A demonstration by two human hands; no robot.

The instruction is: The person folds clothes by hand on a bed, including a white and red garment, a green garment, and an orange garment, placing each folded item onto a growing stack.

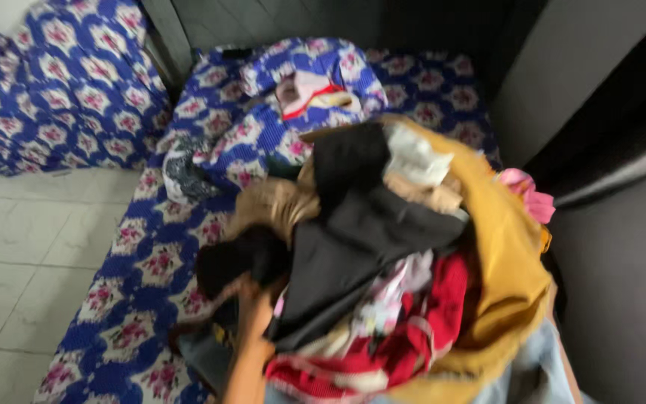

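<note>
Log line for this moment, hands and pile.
left hand: gripping dark garment at edge of clothes pile | right hand: not in view | pile on floral mattress

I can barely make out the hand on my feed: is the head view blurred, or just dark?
Head view: motion blur smears the whole frame, so the hand at the pile of clothes has soft, unclear fingers. Light is dim and flat, with no glare; the right side falls into dark grey shadow, while the tiled floor at left is brightest.

Blue floral bedsheet (136, 299), mustard cloth (502, 254)
</note>
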